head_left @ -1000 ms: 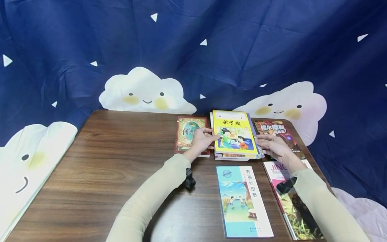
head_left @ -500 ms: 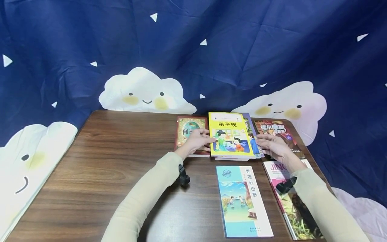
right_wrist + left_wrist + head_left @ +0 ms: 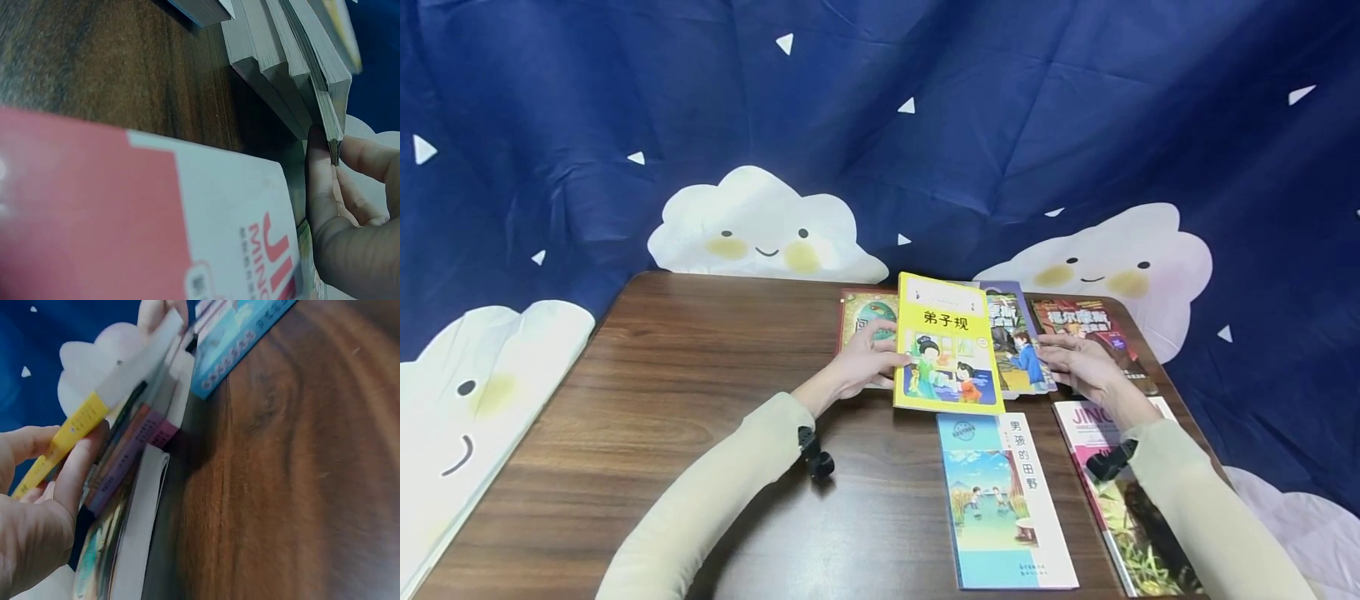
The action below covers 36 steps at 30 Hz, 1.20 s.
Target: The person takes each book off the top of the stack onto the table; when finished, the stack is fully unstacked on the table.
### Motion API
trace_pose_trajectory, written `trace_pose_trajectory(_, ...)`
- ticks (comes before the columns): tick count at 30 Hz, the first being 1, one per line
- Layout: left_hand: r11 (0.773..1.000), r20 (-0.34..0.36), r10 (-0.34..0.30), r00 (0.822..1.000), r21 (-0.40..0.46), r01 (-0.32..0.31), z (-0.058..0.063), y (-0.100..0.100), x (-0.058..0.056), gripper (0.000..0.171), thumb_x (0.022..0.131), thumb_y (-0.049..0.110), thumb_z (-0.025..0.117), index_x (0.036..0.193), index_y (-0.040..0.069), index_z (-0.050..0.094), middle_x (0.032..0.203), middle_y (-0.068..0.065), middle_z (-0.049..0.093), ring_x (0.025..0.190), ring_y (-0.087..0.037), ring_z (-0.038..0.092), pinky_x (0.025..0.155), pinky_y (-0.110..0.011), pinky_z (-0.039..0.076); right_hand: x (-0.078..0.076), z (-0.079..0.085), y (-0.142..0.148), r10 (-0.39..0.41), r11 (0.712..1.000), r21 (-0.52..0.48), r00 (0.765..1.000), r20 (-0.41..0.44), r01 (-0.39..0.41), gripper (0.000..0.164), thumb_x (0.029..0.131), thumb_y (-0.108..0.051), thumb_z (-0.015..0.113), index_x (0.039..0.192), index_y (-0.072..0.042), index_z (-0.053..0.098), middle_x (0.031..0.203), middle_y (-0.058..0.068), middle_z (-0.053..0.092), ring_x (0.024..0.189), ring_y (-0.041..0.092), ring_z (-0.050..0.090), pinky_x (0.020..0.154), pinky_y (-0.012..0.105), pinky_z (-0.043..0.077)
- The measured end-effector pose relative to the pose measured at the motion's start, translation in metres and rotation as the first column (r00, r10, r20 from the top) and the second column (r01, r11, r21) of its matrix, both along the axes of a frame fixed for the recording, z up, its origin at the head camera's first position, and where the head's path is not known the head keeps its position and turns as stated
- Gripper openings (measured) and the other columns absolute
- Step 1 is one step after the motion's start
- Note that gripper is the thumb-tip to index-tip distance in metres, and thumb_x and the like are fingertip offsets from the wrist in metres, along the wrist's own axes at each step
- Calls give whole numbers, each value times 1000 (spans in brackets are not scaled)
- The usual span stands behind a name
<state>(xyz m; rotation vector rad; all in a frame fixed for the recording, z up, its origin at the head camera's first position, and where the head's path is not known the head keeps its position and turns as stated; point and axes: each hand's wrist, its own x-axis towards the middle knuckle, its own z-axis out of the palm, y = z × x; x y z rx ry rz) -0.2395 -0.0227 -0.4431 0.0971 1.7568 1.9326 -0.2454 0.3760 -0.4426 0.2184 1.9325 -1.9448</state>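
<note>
My left hand [image 3: 859, 365] pinches a yellow-covered book [image 3: 947, 321] by its left edge. In the left wrist view, the thumb and fingers lie on either side of its yellow spine [image 3: 78, 426], and the book tilts above the pile. Under it, a purple-edged comic-style book [image 3: 1024, 337] tops a stack of several books, whose page edges [image 3: 269, 37] show in the right wrist view. My right hand [image 3: 1078, 364] grips the right edge of a thin book in that stack between thumb and fingers. The yellow book partly covers a red-bordered book [image 3: 852, 312] on the left.
A blue-and-white book [image 3: 1000, 508] lies in front of the stack. Right of it is a pink-and-white book [image 3: 1105, 492], partly under the right forearm. A dark red book [image 3: 1123, 333] lies at the back right of the brown wooden table [image 3: 715, 358]. A blue cloud-print curtain [image 3: 850, 108] hangs behind.
My left hand has drawn the yellow book off the stack leftward and toward me, uncovering more of the purple-edged book. My right hand has stayed at the stack's right edge.
</note>
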Motion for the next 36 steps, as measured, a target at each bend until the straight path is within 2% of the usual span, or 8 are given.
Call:
trace_pose_trajectory(8, 996, -32, 26, 999, 90, -23, 12, -30, 33, 58, 96, -2, 73, 143, 15, 44, 132, -21, 72, 92, -21, 79, 78, -48, 70, 0, -2, 1, 12, 1000, -1, 1000, 1, -12, 23, 104, -6, 65, 123, -19, 64, 94, -13, 78, 83, 1, 72, 71, 18, 63)
trace_pose_trajectory(15, 989, -28, 39, 999, 142, -34, 15, -60, 69, 57, 96, -5, 70, 143, 12, 42, 118, -9, 76, 91, -21, 78, 76, -51, 70, -1, -2, 3, 13, 1000, -14, 1000, -3, -13, 22, 104, -5, 64, 119, -21, 66, 94, -12, 79, 82, 2, 72, 70, 18, 63)
trace_pose_trajectory(19, 988, -8, 21, 1000, 150, -19, 10, -79, 89, 55, 96, -6, 69, 141, 10, 40, 111, -5, 75, 90, -21, 78, 75, -48, 70, -1, -3, 3, 8, 1000, 10, 1000, -2, -8, 21, 105, -6, 65, 118, -22, 66, 93, -13, 78, 82, 1, 72, 70, 17, 63)
trace_pose_trajectory(27, 994, 34, -13, 999, 106, 9, -8, -110, 122, 56, 96, -2, 71, 141, 8, 37, 114, -7, 74, 93, -24, 79, 79, -49, 70, -2, -3, 1, 11, 1000, 19, 1000, -6, -11, 25, 104, -7, 66, 126, -18, 63, 94, -14, 78, 83, 1, 71, 69, 17, 63)
trace_pose_trajectory(36, 993, 94, -47, 995, 116, 36, -22, -118, 153, 60, 95, -1, 72, 140, 1, 32, 118, -9, 73, 96, -25, 79, 81, -50, 69, -1, 0, 1, 0, 1000, 17, 1000, -12, 0, 21, 104, -6, 65, 117, -23, 68, 92, -13, 78, 80, 1, 71, 67, 17, 62)
